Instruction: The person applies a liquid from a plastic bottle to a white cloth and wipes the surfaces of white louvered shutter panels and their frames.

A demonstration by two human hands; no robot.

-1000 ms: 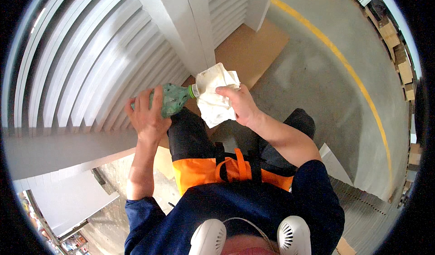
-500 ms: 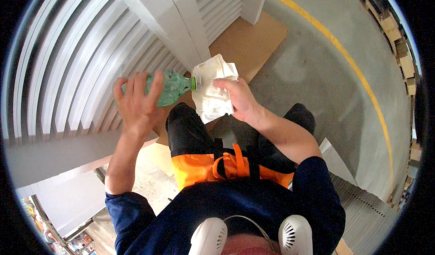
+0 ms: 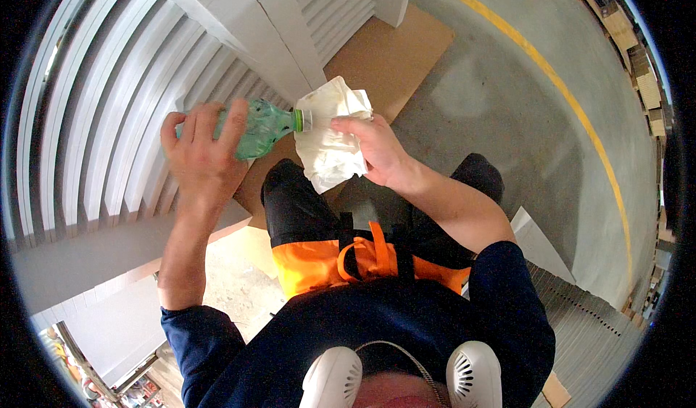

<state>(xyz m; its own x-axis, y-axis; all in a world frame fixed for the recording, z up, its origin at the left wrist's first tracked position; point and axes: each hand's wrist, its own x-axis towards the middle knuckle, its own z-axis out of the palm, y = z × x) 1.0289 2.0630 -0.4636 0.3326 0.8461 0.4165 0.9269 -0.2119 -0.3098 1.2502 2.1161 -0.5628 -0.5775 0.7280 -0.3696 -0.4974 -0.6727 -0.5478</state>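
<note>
My left hand [image 3: 203,143] is wrapped around a green clear plastic bottle [image 3: 264,129], tipped on its side with the neck pointing right. The bottle's mouth, with a green ring at the neck, lies against a crumpled white cloth or paper wipe [image 3: 326,147]. My right hand [image 3: 377,150] grips that wipe, thumb on top and the other fingers hidden beneath it. Whether liquid is coming out of the bottle cannot be made out.
White slatted panels [image 3: 138,96] stand on the left beside a white post [image 3: 261,23]. Brown cardboard [image 3: 406,52] lies on the grey floor [image 3: 507,118], where a yellow line [image 3: 558,81] curves. Stacked grey corrugated sheets [image 3: 573,321] are at the lower right.
Both hands, with the bottle and the wipe, have shifted slightly left and up in the picture. The bottle's mouth stays at the wipe.
</note>
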